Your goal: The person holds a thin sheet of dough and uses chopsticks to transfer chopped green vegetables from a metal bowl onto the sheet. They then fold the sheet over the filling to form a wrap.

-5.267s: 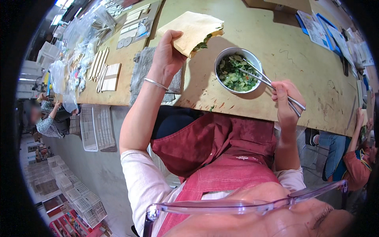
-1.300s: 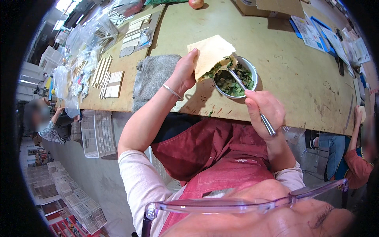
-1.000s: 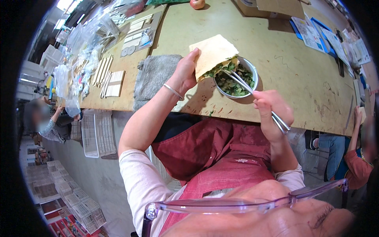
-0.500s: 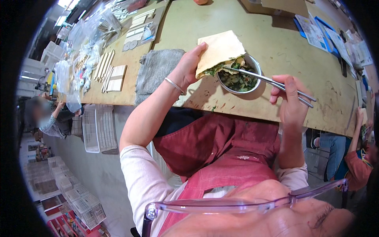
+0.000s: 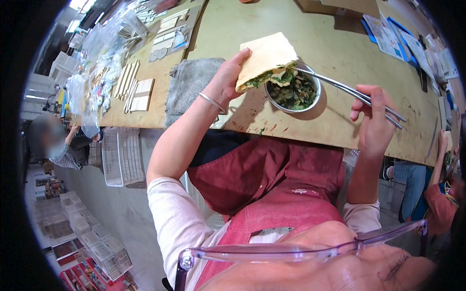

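My left hand [image 5: 232, 72] is closed round one side of a pale flatbread [image 5: 268, 54], folded over, with chopped greens showing along its lower open edge. The bread is held above the table, beside and partly over a metal bowl [image 5: 318, 92]. Inside the bowl lie cooked chopped greens [image 5: 292, 94] with paler bits. To the right of the bowl, my right hand [image 5: 376, 119] grips a pair of metal chopsticks [image 5: 354, 92]. Their tips reach left to the bowl's far rim beside the bread; whether they hold any food is hidden.
A grey towel [image 5: 191, 87] lies left of my left hand. Farther left are wooden sticks [image 5: 141, 94] and plastic bags [image 5: 104, 53]. A cardboard box [image 5: 340, 8] and blue clipboards [image 5: 400, 43] are at the far right. White crates [image 5: 112, 160] stand on the floor; other people sit at both sides.
My right hand has moved right, drawing the chopstick tips out from the bread's filling toward the bowl's far rim. The bread in my left hand has shifted slightly up and left.
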A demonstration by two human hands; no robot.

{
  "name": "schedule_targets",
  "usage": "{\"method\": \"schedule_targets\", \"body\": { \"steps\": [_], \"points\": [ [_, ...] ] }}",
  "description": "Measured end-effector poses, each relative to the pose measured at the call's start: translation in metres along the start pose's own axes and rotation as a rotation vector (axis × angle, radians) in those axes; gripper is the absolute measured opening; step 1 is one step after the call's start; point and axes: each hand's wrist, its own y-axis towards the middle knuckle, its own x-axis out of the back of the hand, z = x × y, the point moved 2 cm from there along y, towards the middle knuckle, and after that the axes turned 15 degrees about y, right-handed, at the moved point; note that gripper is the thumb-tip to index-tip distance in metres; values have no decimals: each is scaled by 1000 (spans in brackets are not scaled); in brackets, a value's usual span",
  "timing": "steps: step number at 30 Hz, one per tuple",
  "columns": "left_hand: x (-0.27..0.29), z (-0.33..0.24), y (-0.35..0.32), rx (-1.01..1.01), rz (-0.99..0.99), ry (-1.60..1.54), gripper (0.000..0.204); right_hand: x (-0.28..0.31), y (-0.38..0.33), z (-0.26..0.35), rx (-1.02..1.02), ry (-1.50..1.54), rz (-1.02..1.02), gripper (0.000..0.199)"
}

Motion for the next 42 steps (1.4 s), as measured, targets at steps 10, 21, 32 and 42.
{"method": "schedule_targets", "body": {
  "steps": [10, 21, 32, 42],
  "points": [
    [20, -21, -11, -33, -176, 48, 30, 16, 5, -41, -222, -182, -10, 29],
    [16, -21, -12, -100, -151, 37, 30, 8, 3, -66, -189, -179, 6, 30],
    [31, -17, -1, -114, -126, 66, 35, 2, -4, -74, -79, -70, 72, 19],
    [28, -13, 1, -107, -162, 99, 35, -1, -1, -74, -134, -35, 57, 23]
  ]
}}
